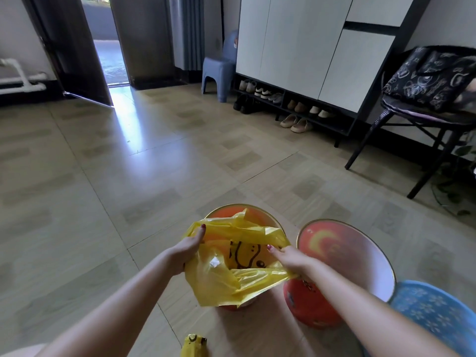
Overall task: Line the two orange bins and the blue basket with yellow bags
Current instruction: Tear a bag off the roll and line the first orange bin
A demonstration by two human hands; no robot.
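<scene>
A yellow bag (219, 282) with a black cartoon print is spread open over the left orange bin (226, 212), hiding most of its rim. My left hand (186, 251) grips the bag's left edge, thumb on top. On the bag's right edge, my right hand (288, 258) pinches the plastic. The second orange bin (342, 256) stands just to the right, unlined, its pale inside showing. Partly cut off at the lower right corner is the blue basket (432, 310). A folded roll of yellow bags (193, 345) lies on the floor at the bottom edge.
Tiled floor (128, 189) stretches ahead to an open doorway (108, 60). A white cabinet with a shoe rack (296, 104) lines the right wall, with a blue stool (217, 73) beside it. A black chair with a dark bag (425, 99) stands at far right.
</scene>
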